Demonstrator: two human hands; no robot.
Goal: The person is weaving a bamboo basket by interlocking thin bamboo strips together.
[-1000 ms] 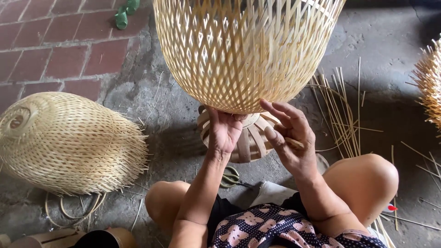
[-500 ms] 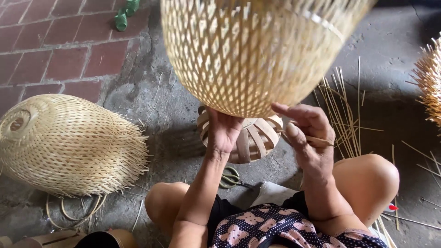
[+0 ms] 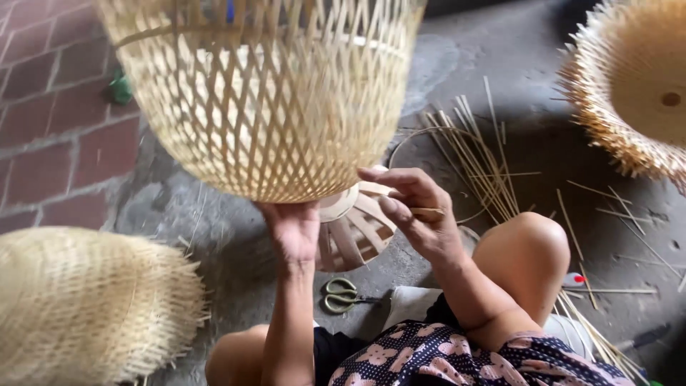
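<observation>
Bamboo lattice basket (image 3: 264,93) filled the upper left of the frame, propped from below by the left hand (image 3: 293,229), fingers hidden against its base. At centre, the right hand (image 3: 414,207) pinched a thin bamboo strip (image 3: 427,213) above a small woven frame (image 3: 354,232).

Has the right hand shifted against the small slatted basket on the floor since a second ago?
Yes. The right hand has drawn in and up: earlier its fingers spread across the small slatted basket; now they pinch a bamboo strip at its upper right edge.

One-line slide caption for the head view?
Left hand props a woven basket while right hand pinches a bamboo strip.
</observation>
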